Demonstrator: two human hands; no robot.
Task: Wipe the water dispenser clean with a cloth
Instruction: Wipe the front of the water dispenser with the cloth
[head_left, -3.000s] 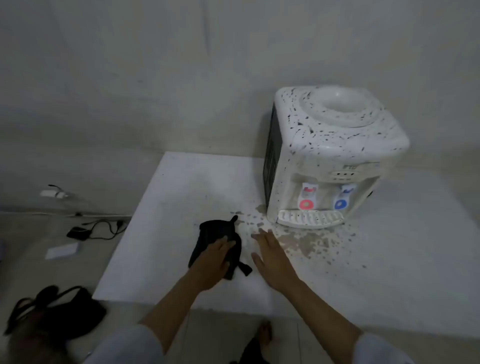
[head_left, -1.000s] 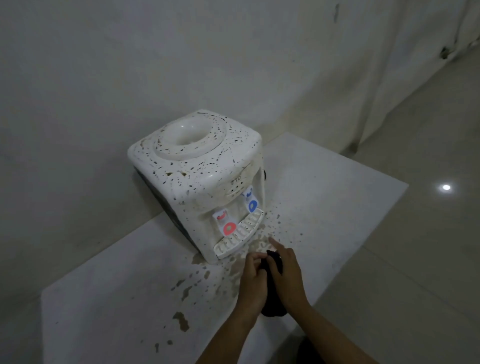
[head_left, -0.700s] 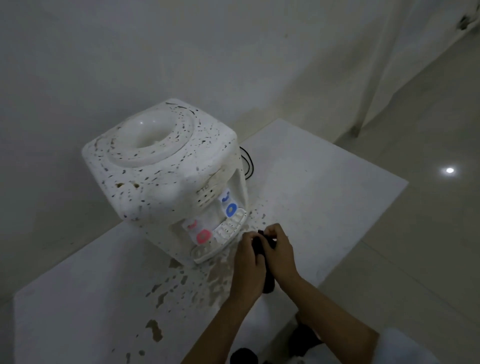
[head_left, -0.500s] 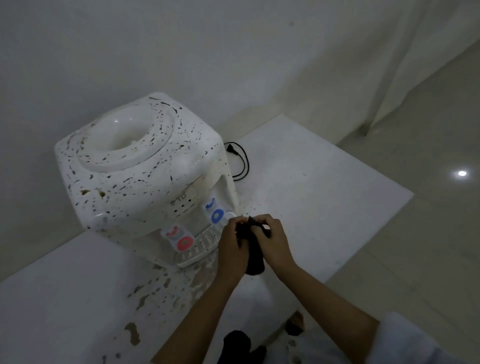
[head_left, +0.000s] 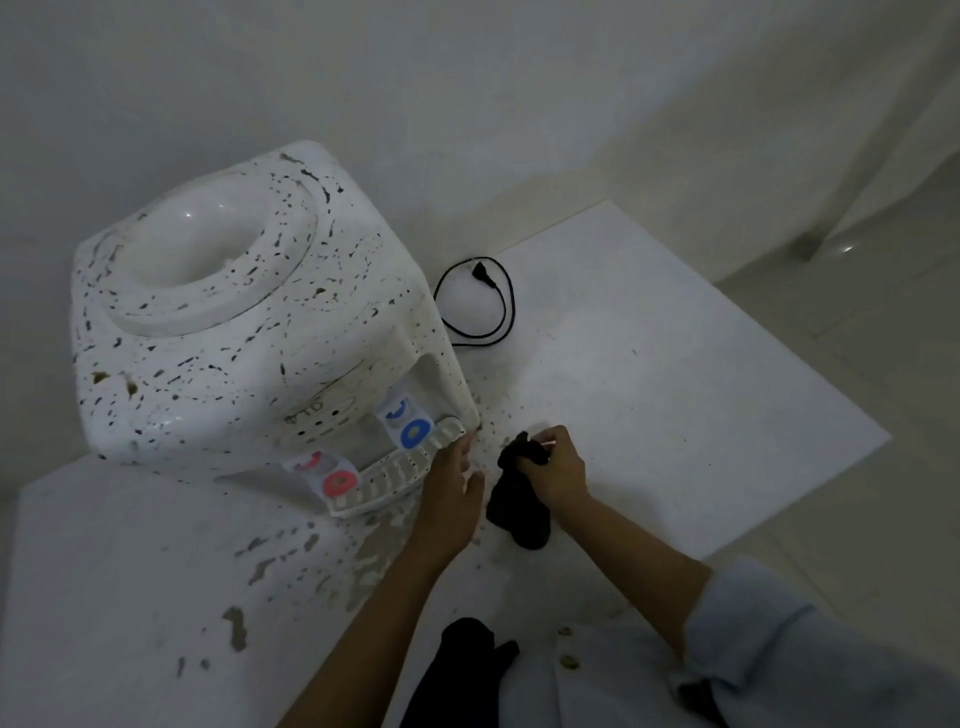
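Observation:
A white tabletop water dispenser (head_left: 244, 322) speckled with dark dirt stands on a white table (head_left: 649, 374) at the left. It has a red tap and a blue tap above a drip tray (head_left: 395, 475). My right hand (head_left: 556, 470) grips a black cloth (head_left: 522, 506) just right of the drip tray, and the cloth hangs down onto the table. My left hand (head_left: 452, 493) lies beside it with relaxed fingers, its fingertips at the right end of the drip tray.
The dispenser's black power cord (head_left: 480, 301) lies coiled and unplugged on the table behind the hands. Dirt splashes (head_left: 311, 551) cover the table in front of the dispenser. A wall stands close behind, and tiled floor lies to the right.
My left hand has let go of the cloth and moved left to the drip tray's end. My right hand alone now holds the cloth. The view has come closer to the dispenser.

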